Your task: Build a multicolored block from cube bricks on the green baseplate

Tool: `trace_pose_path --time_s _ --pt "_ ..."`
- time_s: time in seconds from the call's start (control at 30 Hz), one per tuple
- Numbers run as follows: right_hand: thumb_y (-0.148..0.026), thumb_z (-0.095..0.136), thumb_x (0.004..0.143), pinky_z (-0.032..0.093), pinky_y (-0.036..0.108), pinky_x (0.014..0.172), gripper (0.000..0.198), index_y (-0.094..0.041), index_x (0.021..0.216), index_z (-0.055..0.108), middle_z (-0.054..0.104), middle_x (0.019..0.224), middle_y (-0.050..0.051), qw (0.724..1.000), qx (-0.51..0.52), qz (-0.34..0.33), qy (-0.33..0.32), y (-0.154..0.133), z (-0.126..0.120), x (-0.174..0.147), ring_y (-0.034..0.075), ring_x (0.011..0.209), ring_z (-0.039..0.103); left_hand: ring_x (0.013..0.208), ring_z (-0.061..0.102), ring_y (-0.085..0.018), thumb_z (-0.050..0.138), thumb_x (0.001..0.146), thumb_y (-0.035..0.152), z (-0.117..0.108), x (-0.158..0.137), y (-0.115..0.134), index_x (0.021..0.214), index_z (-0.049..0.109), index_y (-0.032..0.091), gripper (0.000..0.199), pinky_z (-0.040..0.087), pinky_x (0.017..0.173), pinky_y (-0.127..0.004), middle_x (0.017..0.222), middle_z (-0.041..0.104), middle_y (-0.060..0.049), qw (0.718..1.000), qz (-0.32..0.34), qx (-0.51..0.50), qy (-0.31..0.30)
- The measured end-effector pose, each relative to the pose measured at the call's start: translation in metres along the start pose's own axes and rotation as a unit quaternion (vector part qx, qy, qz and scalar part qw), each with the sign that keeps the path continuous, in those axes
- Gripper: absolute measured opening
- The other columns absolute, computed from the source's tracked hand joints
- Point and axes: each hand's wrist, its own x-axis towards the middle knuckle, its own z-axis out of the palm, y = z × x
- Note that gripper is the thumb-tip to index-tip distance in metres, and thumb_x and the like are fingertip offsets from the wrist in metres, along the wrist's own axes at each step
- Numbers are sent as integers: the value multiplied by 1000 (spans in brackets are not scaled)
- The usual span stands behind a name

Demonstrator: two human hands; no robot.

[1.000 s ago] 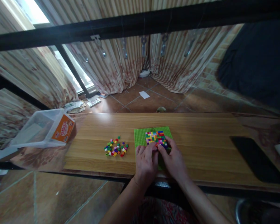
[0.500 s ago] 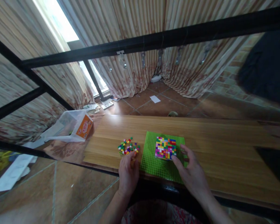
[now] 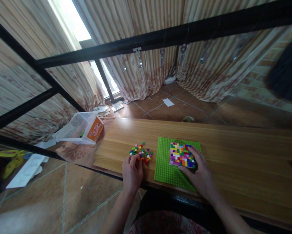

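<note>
A square block of small multicoloured toy bricks (image 3: 180, 155) sits on the green studded baseplate (image 3: 163, 172), toward its right side. My right hand (image 3: 203, 174) spans the block's right end, thumb at the near edge and fingers at the far right corner, gripping it. To the left of the baseplate, loose toy bricks (image 3: 141, 151) in many colours lie scattered on the wooden tabletop (image 3: 233, 156). My left hand (image 3: 132, 174) is at the near side of this pile with fingers bent together; what lies between the fingertips is hidden.
A clear plastic box (image 3: 75, 130) with an orange label lies at the table's left end, a few bricks inside. A black metal rail (image 3: 150, 42) crosses beyond the table. Behind hang striped curtains (image 3: 146, 19); papers (image 3: 168, 102) lie on the tiled floor.
My right hand has closed from beside the block onto its right end. My left hand stays by the loose bricks, its fingers bent. The whole view has shifted slightly.
</note>
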Motion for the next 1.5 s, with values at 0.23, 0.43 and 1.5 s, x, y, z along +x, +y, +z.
trace_pose_path --time_s 0.23,0.43,1.5 --pt "-47 64 81 36 48 109 67 -29 141 39 43 143 9 1000 4 -5 11 1 1 0 27 131 43 88 61 -21 54 88 19 1 1 -3 88 64 21 11 48 80 -35 91 65 -5 1000 30 4 0" --pt "-41 67 79 33 49 111 69 -28 140 38 43 143 9 1000 17 -16 9 -5 -3 0 27 132 41 81 64 -16 51 90 21 -12 5 25 95 60 20 10 50 74 -28 88 68 -3 993 8 -114 -42" --pt "-30 59 89 46 47 98 13 -30 94 70 55 130 4 989 4 -135 62 -37 -10 3 24 120 52 62 60 -12 62 79 37 25 15 115 82 68 14 24 47 51 -19 68 66 -2 825 -217 -463 -241"
